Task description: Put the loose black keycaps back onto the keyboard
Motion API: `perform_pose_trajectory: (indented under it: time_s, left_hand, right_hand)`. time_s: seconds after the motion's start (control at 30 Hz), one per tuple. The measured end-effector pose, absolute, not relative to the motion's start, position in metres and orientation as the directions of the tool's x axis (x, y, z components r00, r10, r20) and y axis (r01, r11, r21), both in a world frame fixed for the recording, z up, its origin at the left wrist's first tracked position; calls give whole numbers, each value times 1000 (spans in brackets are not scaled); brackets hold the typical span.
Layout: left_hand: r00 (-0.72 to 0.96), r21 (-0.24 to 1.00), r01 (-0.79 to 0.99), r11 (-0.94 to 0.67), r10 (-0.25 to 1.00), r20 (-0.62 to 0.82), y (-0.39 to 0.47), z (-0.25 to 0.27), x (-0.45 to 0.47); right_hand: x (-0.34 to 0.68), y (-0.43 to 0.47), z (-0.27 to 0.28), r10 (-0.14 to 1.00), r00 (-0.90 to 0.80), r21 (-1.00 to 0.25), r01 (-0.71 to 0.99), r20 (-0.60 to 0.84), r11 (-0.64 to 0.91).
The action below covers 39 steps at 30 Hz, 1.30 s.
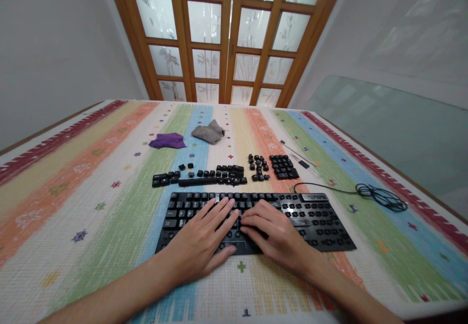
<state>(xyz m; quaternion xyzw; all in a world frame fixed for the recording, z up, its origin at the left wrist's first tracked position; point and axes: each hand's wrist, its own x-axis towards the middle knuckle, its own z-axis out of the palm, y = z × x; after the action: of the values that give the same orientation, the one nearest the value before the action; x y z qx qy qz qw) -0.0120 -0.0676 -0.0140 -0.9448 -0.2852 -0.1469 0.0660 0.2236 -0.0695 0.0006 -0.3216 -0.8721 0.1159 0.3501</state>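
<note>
A black computer keyboard (pixel 327 219) lies in front of me, with keycaps on much of its left part and bare key sockets on its right. My left hand (pixel 208 236) rests flat across the left and middle keys, fingers stretched out. Beside it, my right hand (pixel 272 229) is bent over the middle of the keyboard with thumb and fingertips drawn together. Whatever they grip there, if anything, is too small to make out. Loose black keycaps (pixel 232 173) lie in rows just behind the keyboard, among them a long space bar (pixel 197 181). A block of number-pad keycaps (pixel 283 167) sits farther right.
A purple cloth (pixel 167 141) and a grey cloth (pixel 209 132) lie farther back. Thin sticks (pixel 298 153) and a small black piece (pixel 303 164) are at the right. The coiled cable (pixel 382 197) lies right of the keyboard on the striped tablecloth (pixel 109 226).
</note>
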Motion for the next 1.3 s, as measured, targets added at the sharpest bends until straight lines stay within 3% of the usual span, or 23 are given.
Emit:
perform_pose_trajectory:
  time_s: [0.43, 1.1, 1.3]
  left_hand:
    - [795, -48, 558, -828, 518, 315, -67, -14, -12]
    - [798, -71, 550, -832, 498, 340, -67, -14, -11]
    - [796, -51, 556, -830, 513, 322, -68, -14, -12]
  right_hand:
    - [228, -69, 3, 713, -535, -461, 544, 452, 701]
    - [224, -72, 7, 619, -615, -364, 501, 489, 785]
    - [224, -69, 7, 625, -550, -383, 498, 555, 778]
